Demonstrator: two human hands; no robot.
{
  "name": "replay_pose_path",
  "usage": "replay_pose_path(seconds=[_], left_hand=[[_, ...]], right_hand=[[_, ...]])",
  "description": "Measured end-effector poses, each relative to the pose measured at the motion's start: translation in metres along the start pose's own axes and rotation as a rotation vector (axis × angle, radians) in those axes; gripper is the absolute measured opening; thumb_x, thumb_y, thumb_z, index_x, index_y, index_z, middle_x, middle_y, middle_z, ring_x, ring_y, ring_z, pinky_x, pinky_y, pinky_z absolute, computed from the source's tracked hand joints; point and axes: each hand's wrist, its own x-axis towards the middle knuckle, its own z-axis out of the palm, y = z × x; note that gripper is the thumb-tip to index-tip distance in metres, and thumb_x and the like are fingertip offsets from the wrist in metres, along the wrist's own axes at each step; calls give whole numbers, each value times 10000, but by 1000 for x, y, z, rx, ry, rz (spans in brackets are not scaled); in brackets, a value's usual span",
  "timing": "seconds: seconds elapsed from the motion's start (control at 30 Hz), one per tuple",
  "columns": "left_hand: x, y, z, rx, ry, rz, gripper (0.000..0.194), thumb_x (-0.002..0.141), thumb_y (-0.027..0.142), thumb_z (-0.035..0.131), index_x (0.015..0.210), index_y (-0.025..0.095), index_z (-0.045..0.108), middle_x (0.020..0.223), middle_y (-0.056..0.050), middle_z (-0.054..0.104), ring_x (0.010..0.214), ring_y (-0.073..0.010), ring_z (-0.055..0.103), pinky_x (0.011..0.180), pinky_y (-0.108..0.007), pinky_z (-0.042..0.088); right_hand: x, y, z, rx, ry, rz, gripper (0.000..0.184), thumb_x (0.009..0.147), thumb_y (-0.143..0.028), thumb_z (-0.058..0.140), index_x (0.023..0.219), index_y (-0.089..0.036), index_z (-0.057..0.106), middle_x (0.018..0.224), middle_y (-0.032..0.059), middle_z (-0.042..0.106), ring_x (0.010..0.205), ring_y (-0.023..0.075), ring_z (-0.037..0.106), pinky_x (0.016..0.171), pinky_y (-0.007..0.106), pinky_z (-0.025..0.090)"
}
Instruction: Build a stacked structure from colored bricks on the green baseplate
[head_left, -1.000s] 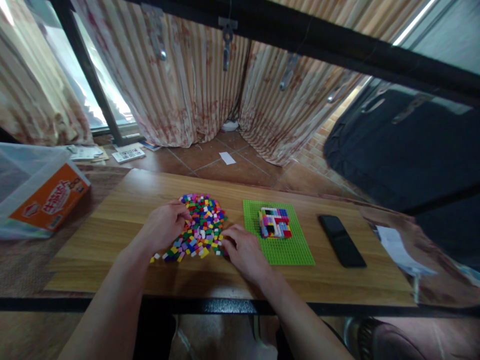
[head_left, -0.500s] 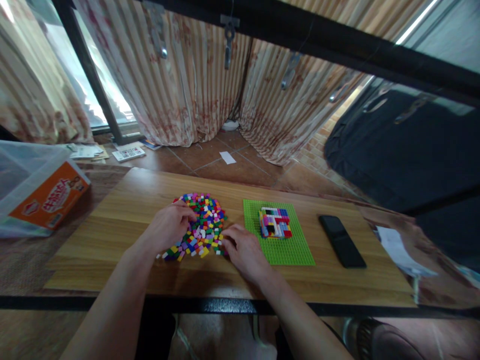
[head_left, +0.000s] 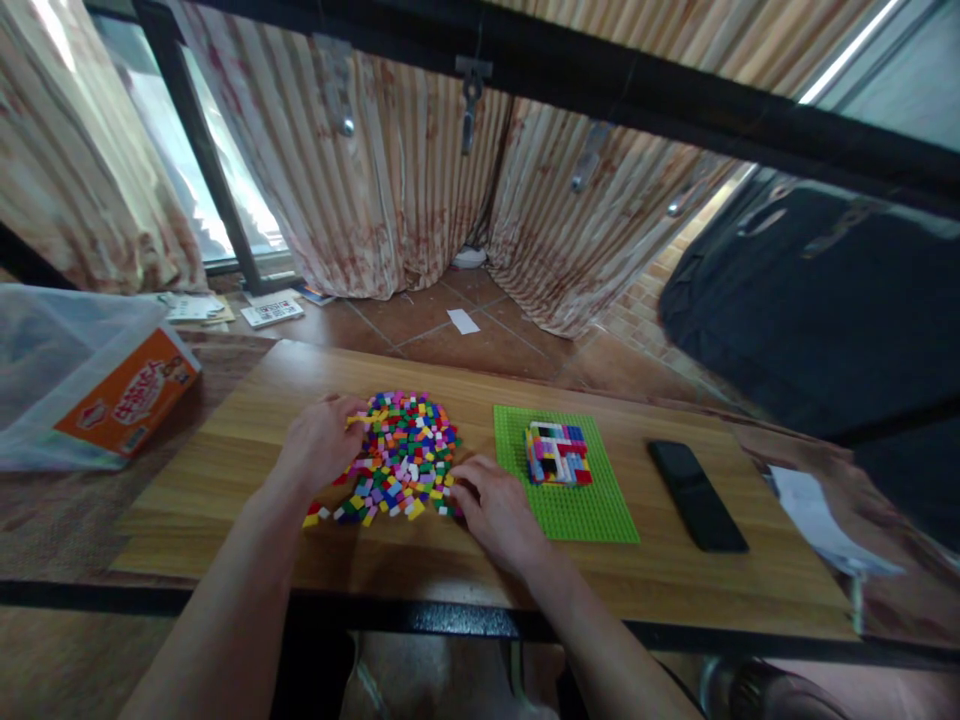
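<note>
A loose pile of small multicoloured building bricks (head_left: 409, 450) lies on the wooden table. At its upper left edge is my left hand (head_left: 319, 445), fingers stretched towards the bricks and slightly apart. My right hand (head_left: 499, 510) rests by the pile's lower right edge. Its thumb and fingers are curled together, and whatever they hold is too small to make out. Right of the pile lies a green baseplate (head_left: 592, 515). On it stands a low block structure (head_left: 559, 455) of mixed-colour bricks, touched by neither hand.
A black phone (head_left: 697, 495) lies on the table (head_left: 247, 420) to the right of the baseplate. White paper (head_left: 814, 515) is beyond the table's right end. To the left stands a clear plastic box (head_left: 97, 370) with an orange label. Curtains (head_left: 420, 180) hang behind.
My left hand has drawn back left from the middle of the pile to its edge. My right hand stays by the right edge. The whole view has shifted slightly.
</note>
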Motion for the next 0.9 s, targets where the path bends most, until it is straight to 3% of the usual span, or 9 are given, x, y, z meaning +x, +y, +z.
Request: replay_pose_path(seconds=[0.23, 0.43, 0.67, 0.9], left_hand=[[3, -5, 2, -6, 7, -116, 409, 800, 202, 417, 1103, 144, 686, 1033, -138, 691, 941, -282, 645, 824, -368, 499], [6, -15, 4, -117, -46, -12, 314, 716, 211, 476, 890, 218, 737, 805, -46, 738, 829, -236, 658, 748, -304, 497], [5, -11, -1, -129, -103, -94, 258, 729, 261, 464, 726, 203, 716, 717, -44, 725, 713, -217, 645, 612, -269, 441], [5, -12, 0, -154, -170, -72, 210, 730, 269, 466, 632, 184, 631, 606, -36, 630, 615, -201, 578, 554, -281, 369]], right_hand=[[-1, 0, -1, 8, -10, 4, 136, 889, -142, 548, 913, -211, 663, 968, 36, 642, 931, 166, 601, 839, 276, 434], [-1, -1, -1, 6, -7, 2, 140, 892, -143, 544, 911, -216, 661, 970, 34, 643, 930, 165, 601, 842, 276, 430], [-1, -2, -1, -2, -9, 5, 146, 888, -127, 543, 919, -206, 662, 976, 37, 643, 926, 165, 600, 840, 272, 426], [0, -3, 0, -1, 1, 0, 140, 888, -133, 551, 929, -198, 667, 953, 39, 641, 916, 164, 601, 835, 265, 438]])
